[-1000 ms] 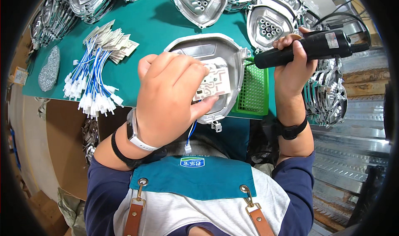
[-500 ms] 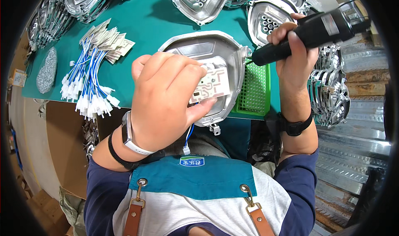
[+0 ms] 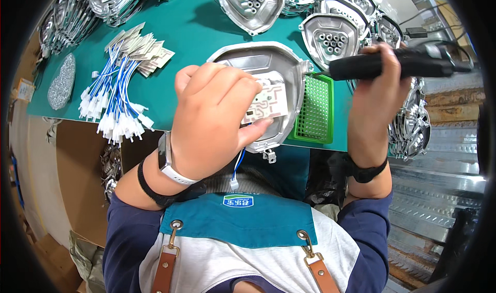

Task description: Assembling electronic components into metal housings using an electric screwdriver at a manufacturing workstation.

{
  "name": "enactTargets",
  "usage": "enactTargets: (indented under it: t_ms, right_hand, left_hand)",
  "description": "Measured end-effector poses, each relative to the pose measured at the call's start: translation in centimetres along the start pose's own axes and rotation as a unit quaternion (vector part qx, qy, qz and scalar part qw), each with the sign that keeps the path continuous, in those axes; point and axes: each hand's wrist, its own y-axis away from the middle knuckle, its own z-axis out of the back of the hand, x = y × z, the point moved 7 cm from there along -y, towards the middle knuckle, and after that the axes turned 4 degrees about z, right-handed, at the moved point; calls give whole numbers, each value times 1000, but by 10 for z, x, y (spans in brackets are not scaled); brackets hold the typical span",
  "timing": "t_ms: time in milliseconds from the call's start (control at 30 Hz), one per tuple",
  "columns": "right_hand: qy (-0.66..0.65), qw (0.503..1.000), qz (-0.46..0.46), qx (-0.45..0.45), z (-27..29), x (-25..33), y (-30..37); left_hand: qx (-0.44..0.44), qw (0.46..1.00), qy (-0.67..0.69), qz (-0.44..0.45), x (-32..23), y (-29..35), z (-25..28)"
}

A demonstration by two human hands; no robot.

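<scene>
In front of me a silver, rounded metal housing (image 3: 248,60) lies open side up on the green work mat. My left hand (image 3: 212,107) reaches into it, thumb and fingers gripping a pale circuit board (image 3: 274,102) with brownish traces. From the board a blue and white wire (image 3: 239,161) hangs over the housing's near edge, ending in a white plug (image 3: 234,183). My right hand (image 3: 382,94), blurred, is wrapped round a black electric screwdriver (image 3: 356,67). The tool lies nearly level, its thin bit pointing left near the housing's right-hand lug (image 3: 307,67). Whether they touch is unclear.
A green perforated tray (image 3: 316,112) sits right of the housing. Left lie a bundle of boards with blue-white wires (image 3: 116,97) and a glittery silver oval object (image 3: 62,81). Metal housings (image 3: 253,6) crowd the far edge; more are stacked at right (image 3: 411,125).
My right hand has moved right, and the screwdriver has swung to a more level angle. My left hand has shifted slightly right and keeps its hold on the circuit board.
</scene>
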Motion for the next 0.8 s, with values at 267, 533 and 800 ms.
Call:
enactTargets:
  t_ms: [267,533,800]
  right_hand:
    - [-355,931,44,72,-12,90,22]
    - [-368,909,32,191,-62,75,63]
    - [-322,927,61,180,-65,69,67]
  left_hand:
    - [9,1000,-2,1,-1,-1,0]
    - [-8,1000,10,6,3,4,2]
    - [-32,999,10,-22,3,6,2]
